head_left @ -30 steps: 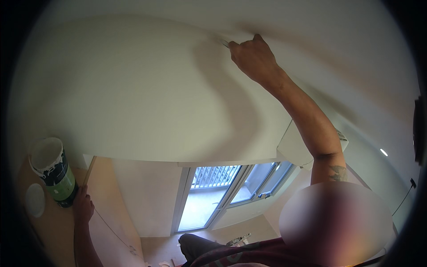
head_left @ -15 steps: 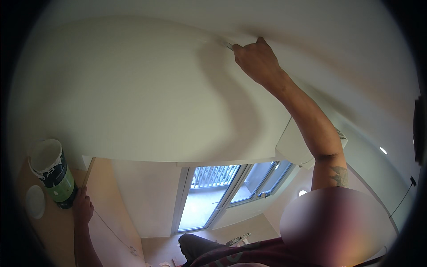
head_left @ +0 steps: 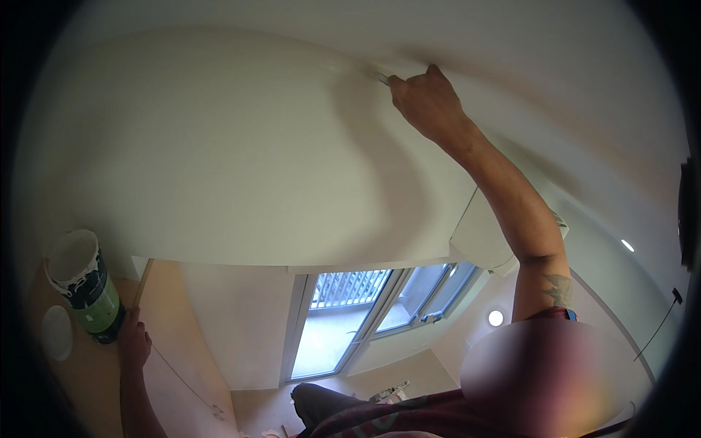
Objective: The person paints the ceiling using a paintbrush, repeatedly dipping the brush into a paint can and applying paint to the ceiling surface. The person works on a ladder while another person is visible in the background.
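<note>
Right hand (head_left: pixel 431 106) has slid a little rightward along the line where wall (head_left: pixel 248 160) meets ceiling (head_left: pixel 577 95) since the earlier frame; left hand (head_left: pixel 134 342) stays put. Right hand is closed around a slim tool (head_left: pixel 382 79), only its short outer end showing, kind unclear. Tool lies up-left of the fist, at the wall-ceiling line; long axis slants from upper left down toward the knuckles. Tip contact with the wall: cannot tell. Right hand is the near one; left is far off, low on the opposite side. Left hand sits at the edge of a wooden cabinet (head_left: pixel 84 365), resting or gripping, cannot tell. Just left of it, an open green-and-dark bucket (head_left: pixel 98 303), rim smeared white, leaning in view, with a white round disc (head_left: pixel 57 333) beside it. Further out: arm's shadow on the wall, white boxy unit (head_left: pixel 478 237) behind the forearm, glass door (head_left: pixel 339 325) below, round light (head_left: pixel 496 318) near the upper arm.
</note>
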The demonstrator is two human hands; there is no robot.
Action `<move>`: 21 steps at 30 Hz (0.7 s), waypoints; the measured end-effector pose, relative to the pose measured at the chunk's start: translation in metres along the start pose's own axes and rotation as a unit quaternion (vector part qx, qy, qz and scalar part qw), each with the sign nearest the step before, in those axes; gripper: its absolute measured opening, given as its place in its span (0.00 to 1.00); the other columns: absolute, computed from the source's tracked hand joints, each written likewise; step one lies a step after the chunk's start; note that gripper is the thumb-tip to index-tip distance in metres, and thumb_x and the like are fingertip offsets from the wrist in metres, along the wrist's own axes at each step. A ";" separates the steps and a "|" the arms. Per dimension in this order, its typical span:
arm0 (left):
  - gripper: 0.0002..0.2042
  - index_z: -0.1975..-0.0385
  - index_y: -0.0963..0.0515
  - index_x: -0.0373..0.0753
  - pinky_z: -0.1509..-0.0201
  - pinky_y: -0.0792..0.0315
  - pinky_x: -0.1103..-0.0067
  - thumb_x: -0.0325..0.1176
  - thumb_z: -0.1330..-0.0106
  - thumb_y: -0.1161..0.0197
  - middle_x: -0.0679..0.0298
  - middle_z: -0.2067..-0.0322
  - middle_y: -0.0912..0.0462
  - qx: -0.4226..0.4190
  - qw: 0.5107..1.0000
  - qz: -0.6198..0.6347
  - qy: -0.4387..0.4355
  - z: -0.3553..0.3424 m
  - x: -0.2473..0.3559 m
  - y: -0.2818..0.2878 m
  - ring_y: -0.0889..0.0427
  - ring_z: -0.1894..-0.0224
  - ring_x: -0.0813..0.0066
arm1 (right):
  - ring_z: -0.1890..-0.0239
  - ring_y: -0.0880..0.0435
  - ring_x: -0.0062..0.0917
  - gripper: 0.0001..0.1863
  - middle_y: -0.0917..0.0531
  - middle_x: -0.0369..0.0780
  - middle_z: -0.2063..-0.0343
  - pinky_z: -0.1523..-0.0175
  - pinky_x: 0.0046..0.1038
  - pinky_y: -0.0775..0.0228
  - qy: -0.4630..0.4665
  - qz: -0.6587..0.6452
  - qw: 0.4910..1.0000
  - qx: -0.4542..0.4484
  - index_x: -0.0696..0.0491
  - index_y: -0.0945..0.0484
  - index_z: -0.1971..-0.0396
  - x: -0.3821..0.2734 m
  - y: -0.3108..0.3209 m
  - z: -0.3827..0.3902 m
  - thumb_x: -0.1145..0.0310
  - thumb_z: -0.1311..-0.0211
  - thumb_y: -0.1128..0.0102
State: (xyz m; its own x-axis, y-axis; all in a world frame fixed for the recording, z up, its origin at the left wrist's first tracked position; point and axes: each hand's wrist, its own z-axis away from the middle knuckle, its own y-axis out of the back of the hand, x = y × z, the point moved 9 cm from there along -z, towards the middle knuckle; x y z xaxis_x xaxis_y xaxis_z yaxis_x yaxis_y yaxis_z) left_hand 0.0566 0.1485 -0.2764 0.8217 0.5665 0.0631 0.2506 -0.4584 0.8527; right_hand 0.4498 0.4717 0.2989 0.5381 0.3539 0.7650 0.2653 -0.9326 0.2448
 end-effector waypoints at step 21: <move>0.11 0.62 0.18 0.22 0.27 0.33 0.64 0.24 0.42 0.33 0.50 0.33 0.29 -0.008 1.000 -0.004 -0.001 0.000 0.001 0.001 0.32 0.29 0.49 | 0.81 0.20 0.40 0.06 0.19 0.44 0.85 0.46 0.42 0.28 -0.019 0.014 0.999 -0.036 0.56 0.21 0.74 0.017 -0.012 0.019 0.76 0.36 0.42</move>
State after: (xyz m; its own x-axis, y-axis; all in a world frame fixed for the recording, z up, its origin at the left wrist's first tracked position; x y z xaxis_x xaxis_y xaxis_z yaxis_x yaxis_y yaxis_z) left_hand 0.0573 0.1488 -0.2758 0.8201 0.5696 0.0549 0.2494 -0.4422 0.8616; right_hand 0.4706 0.4905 0.2976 0.5743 0.3287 0.7497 0.1929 -0.9444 0.2663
